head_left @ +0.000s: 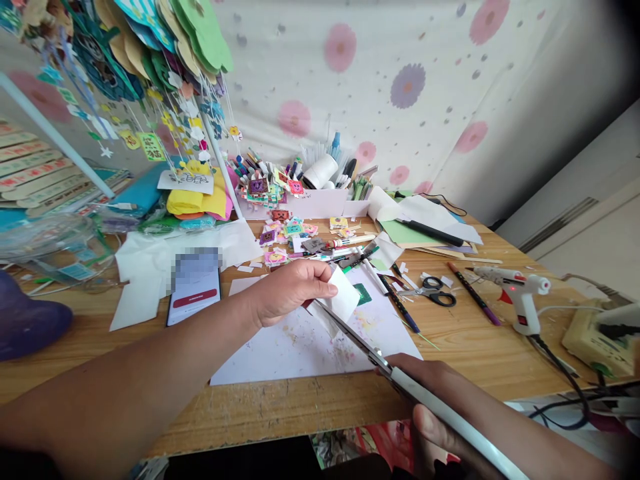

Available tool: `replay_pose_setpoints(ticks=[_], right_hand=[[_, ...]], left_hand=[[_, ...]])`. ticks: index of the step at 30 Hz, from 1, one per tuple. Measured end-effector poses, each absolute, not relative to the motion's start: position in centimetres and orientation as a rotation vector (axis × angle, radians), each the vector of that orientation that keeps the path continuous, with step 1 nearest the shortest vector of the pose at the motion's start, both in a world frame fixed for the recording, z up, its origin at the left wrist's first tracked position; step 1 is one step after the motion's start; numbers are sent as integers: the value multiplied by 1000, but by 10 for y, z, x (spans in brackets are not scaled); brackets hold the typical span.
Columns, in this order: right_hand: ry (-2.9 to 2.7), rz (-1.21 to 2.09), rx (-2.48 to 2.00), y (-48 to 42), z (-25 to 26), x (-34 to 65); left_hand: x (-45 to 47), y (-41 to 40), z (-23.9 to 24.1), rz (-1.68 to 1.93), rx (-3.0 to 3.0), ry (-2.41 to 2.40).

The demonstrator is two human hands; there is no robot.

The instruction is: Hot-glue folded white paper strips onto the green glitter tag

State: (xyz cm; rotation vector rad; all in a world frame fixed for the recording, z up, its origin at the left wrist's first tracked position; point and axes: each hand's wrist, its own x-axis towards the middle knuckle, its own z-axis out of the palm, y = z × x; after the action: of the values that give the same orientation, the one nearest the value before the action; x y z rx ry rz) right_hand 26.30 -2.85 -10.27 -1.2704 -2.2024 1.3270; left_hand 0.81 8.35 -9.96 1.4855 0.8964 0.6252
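My left hand [295,290] pinches a small piece of white paper [343,300] between thumb and fingers, above a large white sheet marked with paint stains. A pair of long scissors [357,340] with a white handle is in my right hand [430,393], seen nearly edge-on. Their metal blades reach up to the lower edge of the paper, close beneath my left fingers. Whether the blades are apart is hard to tell. Beside the paper, a small dark green painted patch [363,294] lies on the stained sheet [280,360].
To the right lie black-handled scissors [433,291], a purple marker [475,295] and a white glue gun [523,293] with its cord. A phone [195,287] sits left of the sheet. Several small painted cards [295,229] and pens are piled behind. Paper ornaments [190,40] hang at upper left.
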Motion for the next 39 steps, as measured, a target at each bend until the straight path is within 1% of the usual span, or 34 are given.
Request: replay_pose_setpoints(ticks=[2,5,10,17,19,23,26,31,39], right_hand=[[-2205,1319,-1284,-28,-101,260],[-2178,1394,-1286,-28,-99,257],[-2211,1312,-1314,-26,-100,255],[-2186,1570,-1328,-24,-103,263],[-2237,1487,-1301,-23,-98,267],[-2362,1194,-1230,-25,-89,283],[-2410,1060,-1273,-28,-89,300],[-2356,1088,-1347,-29,-89,312],[-2366,1215,-1293,-25,-82,296]], left_hand=[[8,84,-102,619,1497,900],[8,86,-106,616,1473,913],[10,87,-110,616,1404,933],[11,91,-112,705,1284,980],[10,91,-110,725,1238,963],[8,91,-104,777,1135,891],[7,91,-100,820,1076,838],[9,88,-98,838,1025,786],[10,87,-99,823,992,762]])
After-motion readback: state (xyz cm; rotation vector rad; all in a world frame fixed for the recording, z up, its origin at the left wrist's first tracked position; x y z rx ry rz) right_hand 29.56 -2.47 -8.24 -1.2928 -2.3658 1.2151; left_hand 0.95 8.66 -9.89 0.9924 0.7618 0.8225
